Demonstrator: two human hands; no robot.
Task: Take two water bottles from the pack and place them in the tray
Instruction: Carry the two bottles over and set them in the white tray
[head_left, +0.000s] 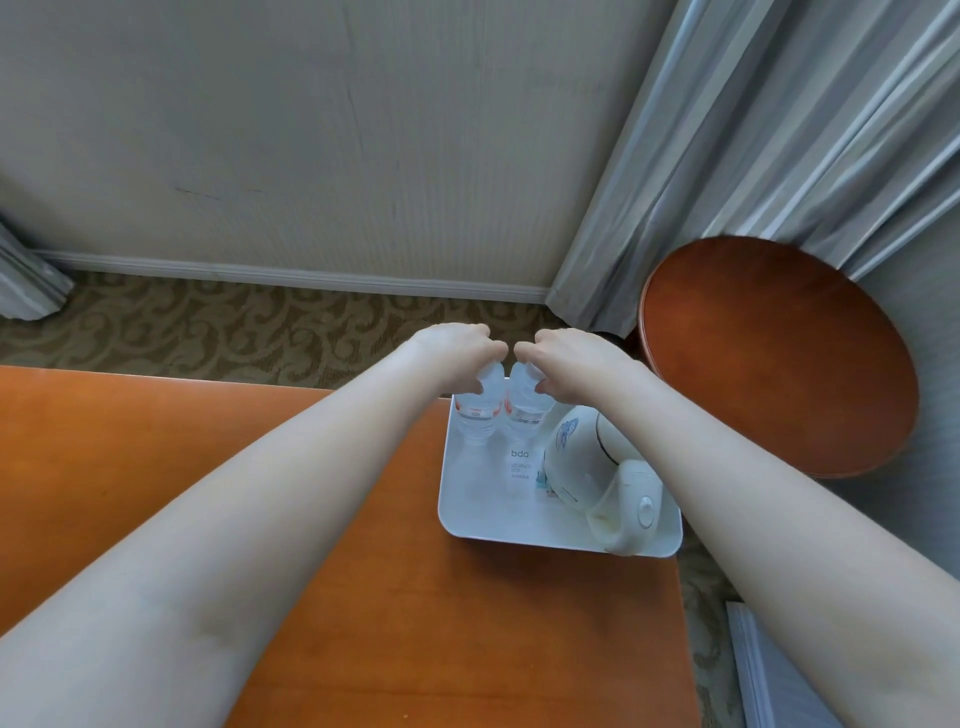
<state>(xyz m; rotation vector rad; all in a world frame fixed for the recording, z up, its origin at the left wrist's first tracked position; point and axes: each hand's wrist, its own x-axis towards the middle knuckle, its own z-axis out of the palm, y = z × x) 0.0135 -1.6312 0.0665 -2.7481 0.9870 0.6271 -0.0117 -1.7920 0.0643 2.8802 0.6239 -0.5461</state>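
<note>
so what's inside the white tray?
Two clear plastic water bottles upright at the far edge of the white plastic tray, a cream electric kettle beside them. Both hands cover the caps.

2 bottle caps (511, 358) under hands (563, 364)

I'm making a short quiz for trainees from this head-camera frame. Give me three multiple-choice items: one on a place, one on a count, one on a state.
1. Where do the two water bottles stand?
A. far end of the white tray
B. on the round table
C. on the carpet

2. How many bottles are being held?
A. one
B. two
C. four

3. What are the hands doing?
A. resting flat on the desk
B. each gripping a bottle top
C. lifting the kettle

Answers: 1 A, they stand inside its far rim, beside the kettle. 2 B, two side by side. 3 B, the left hand and right hand each close over one.
</note>
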